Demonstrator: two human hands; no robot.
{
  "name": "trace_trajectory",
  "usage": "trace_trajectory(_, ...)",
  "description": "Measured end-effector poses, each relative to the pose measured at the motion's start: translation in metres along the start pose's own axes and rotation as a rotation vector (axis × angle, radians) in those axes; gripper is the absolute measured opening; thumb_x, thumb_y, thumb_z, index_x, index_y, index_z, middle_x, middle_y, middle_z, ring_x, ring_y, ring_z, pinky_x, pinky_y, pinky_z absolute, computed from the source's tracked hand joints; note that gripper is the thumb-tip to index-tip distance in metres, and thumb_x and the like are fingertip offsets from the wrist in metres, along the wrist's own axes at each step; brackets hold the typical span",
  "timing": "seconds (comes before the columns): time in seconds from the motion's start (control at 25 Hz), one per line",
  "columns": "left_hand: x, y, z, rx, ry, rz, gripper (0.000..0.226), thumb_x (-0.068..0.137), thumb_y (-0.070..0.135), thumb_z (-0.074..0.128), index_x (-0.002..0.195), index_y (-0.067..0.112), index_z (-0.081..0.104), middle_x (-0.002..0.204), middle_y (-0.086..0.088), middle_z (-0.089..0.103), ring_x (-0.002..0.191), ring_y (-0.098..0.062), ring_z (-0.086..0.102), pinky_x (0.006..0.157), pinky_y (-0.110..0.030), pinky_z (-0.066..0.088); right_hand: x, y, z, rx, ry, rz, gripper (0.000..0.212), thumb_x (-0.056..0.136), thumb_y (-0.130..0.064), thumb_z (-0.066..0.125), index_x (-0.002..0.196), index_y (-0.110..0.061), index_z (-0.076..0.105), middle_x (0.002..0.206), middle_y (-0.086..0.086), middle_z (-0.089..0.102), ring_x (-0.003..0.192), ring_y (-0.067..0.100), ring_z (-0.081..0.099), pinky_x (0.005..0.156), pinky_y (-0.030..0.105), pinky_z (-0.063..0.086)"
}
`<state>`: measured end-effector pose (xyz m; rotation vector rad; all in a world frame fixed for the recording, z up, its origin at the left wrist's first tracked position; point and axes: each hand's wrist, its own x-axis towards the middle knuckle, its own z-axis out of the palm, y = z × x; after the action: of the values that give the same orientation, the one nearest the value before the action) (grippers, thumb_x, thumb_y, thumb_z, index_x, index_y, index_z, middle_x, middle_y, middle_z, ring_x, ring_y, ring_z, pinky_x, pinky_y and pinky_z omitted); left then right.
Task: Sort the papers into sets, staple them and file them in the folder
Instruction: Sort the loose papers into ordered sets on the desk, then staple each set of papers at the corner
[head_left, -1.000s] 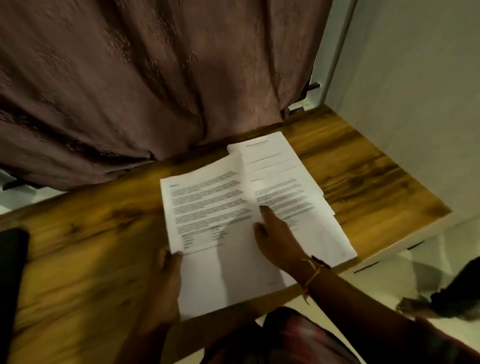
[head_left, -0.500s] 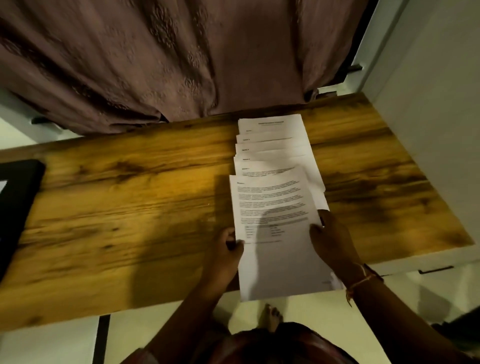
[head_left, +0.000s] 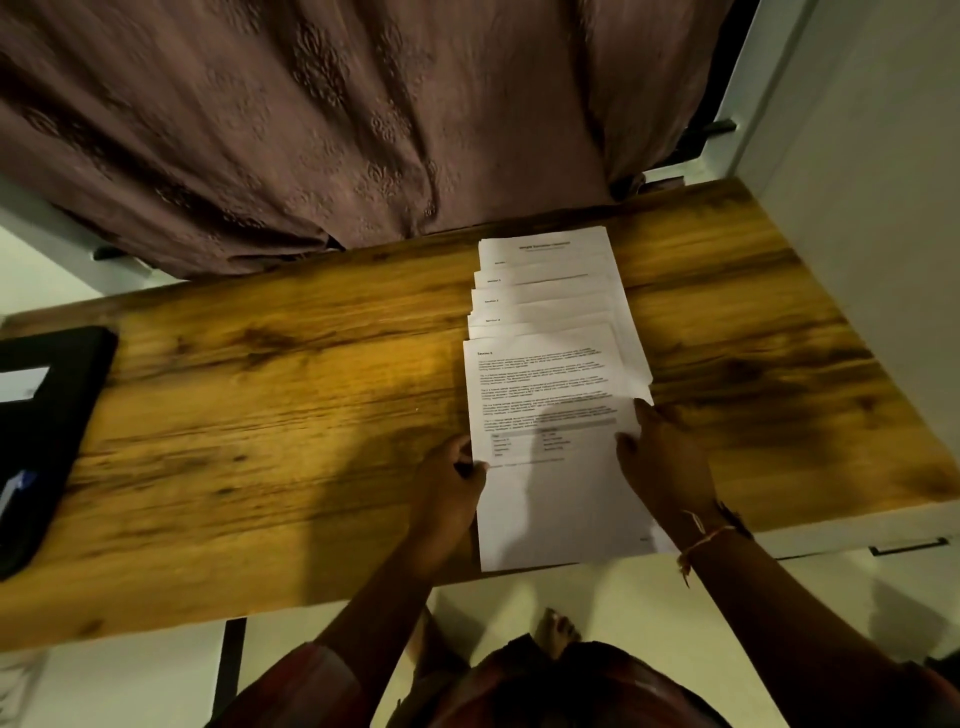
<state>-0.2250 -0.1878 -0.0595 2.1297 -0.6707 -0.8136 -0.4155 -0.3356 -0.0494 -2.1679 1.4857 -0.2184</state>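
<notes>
Fanned papers (head_left: 545, 291) lie on the desk (head_left: 260, 441), left grip (head_left: 449, 488) pinching one edge of the top sheet (head_left: 545, 395), right grip (head_left: 662, 467) apparently clasping the other; stapling and filing not yet done.

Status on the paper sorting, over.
Left hand pinches front sheet at left edge, right hand grips right edge. Papers fanned in a stepped column on table. Black folder far left, nothing between.
</notes>
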Motion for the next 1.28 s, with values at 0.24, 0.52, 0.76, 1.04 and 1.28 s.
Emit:
trace_trajectory(0.24, 0.006, -0.003, 0.002, 0.008, 0.0, -0.004, 0.038, 0.093, 0.014, 0.069, 0.13, 0.019, 0.06, 0.105, 0.002, 0.068, 0.096, -0.016, 0.069, 0.085, -0.043, 0.06, 0.001, -0.002, 0.004, -0.066, 0.017, 0.009, 0.039, 0.094, -0.02, 0.064, 0.13, -0.006, 0.056, 0.118, 0.016, 0.062, 0.097, 0.034, 0.066, 0.08, 0.04, 0.059)
trace_trajectory(0.52, 0.01, -0.009, 0.0, 0.049, 0.035, 0.024, 0.034, 0.095, 0.021, 0.068, 0.127, 0.018, 0.059, 0.114, 0.001, 0.068, 0.094, -0.009, 0.066, 0.078, -0.028, 0.058, 0.007, 0.0, 0.005, -0.143, 0.045, 0.027, 0.047, 0.089, -0.029, 0.067, 0.129, -0.008, 0.055, 0.125, 0.018, 0.06, 0.12, 0.04, 0.053, 0.102, 0.05, 0.045)
trace_trajectory(0.76, 0.003, -0.011, -0.036, 0.091, 0.203, -0.022, 0.048, 0.095, 0.031, 0.068, 0.138, 0.015, 0.052, 0.123, -0.003, 0.058, 0.1, -0.012, 0.057, 0.083, -0.026, 0.05, 0.004, -0.036, 0.007, -0.152, 0.126, -0.152, 0.059, 0.086, -0.044, 0.069, 0.132, -0.009, 0.058, 0.128, 0.021, 0.061, 0.119, 0.041, 0.055, 0.097, 0.049, 0.046)
trace_trajectory(1.04, -0.023, -0.058, -0.164, 0.074, 0.578, -0.055, 0.042, 0.093, 0.03, 0.068, 0.13, 0.014, 0.056, 0.125, -0.005, 0.057, 0.11, -0.023, 0.058, 0.093, -0.041, 0.052, -0.008, -0.212, 0.049, 0.027, -0.074, -0.591, 0.061, 0.091, -0.059, 0.054, 0.137, -0.019, 0.055, 0.135, 0.013, 0.054, 0.118, 0.034, 0.054, 0.09, 0.043, 0.051)
trace_trajectory(1.28, -0.023, -0.111, -0.283, -0.001, 0.839, -0.101, 0.039, 0.096, 0.03, 0.065, 0.13, 0.013, 0.057, 0.126, -0.005, 0.059, 0.111, -0.02, 0.059, 0.095, -0.038, 0.053, -0.051, -0.374, 0.099, 0.003, -0.292, -0.798, 0.067, 0.096, -0.059, 0.047, 0.154, -0.029, 0.031, 0.158, 0.005, 0.029, 0.142, 0.026, 0.031, 0.106, 0.037, 0.039)
